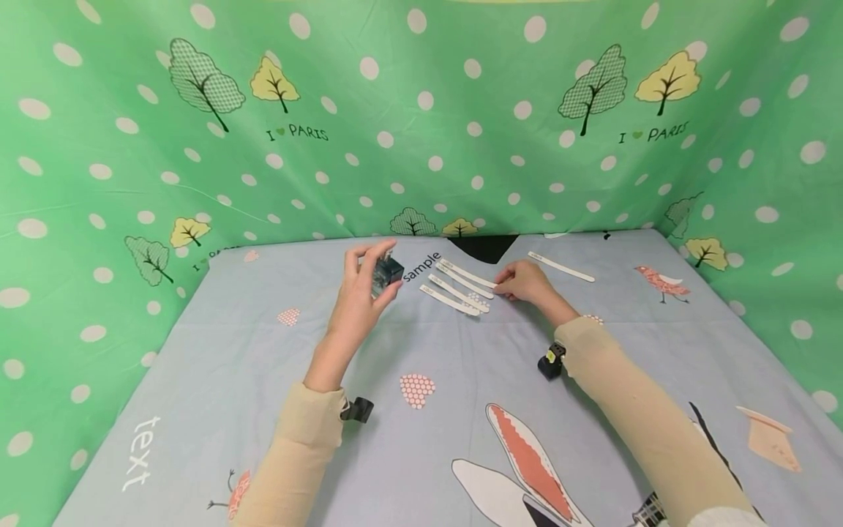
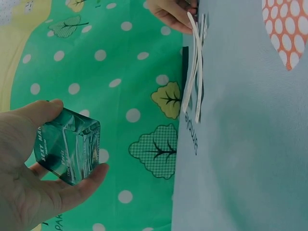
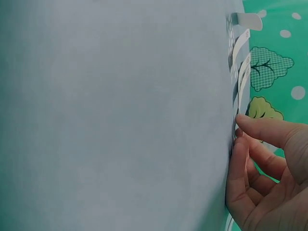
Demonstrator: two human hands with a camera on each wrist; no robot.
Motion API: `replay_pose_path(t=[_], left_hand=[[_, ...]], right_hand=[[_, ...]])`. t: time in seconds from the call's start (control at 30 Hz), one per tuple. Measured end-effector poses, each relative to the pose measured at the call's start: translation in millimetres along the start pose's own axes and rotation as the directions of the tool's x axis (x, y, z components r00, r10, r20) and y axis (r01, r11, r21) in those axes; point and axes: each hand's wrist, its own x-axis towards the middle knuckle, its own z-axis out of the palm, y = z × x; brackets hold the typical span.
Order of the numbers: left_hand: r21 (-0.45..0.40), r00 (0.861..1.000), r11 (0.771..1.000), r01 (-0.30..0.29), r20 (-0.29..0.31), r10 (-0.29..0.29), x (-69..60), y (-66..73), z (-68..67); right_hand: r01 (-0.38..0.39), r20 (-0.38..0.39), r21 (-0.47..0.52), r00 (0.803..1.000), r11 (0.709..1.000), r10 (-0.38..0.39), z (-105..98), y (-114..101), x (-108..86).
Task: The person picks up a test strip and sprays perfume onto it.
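Note:
A dark teal glass bottle (image 1: 388,271) is gripped between the thumb and fingers of the left hand (image 1: 358,289), raised over the cloth; the left wrist view shows lettering on the bottle (image 2: 70,147). Several white paper strips (image 1: 454,296) lie fanned side by side right of it. At their right end the right hand (image 1: 527,284) pinches the end of a strip between thumb and fingertips. In the right wrist view, strips (image 3: 243,79) stretch away from the pinching right hand (image 3: 269,168). One more strip (image 1: 561,267) lies apart, beyond the right hand.
A grey-blue printed cloth (image 1: 217,366) covers the table. Green dotted fabric (image 1: 421,161) hangs behind it and at both sides. Small black devices are strapped at both wrists, below the beige sleeves (image 1: 296,439).

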Motion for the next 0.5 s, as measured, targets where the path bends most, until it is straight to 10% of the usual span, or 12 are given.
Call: replay_pose_path(t=[0.5], left_hand=[[-0.007, 1.0, 1.0, 0.01, 0.0, -0.01, -0.5, -2.0, 1.3]], right_hand=[[0.027, -0.12, 0.105, 0.993, 0.994, -0.015, -4.7, 5.0, -1.2]])
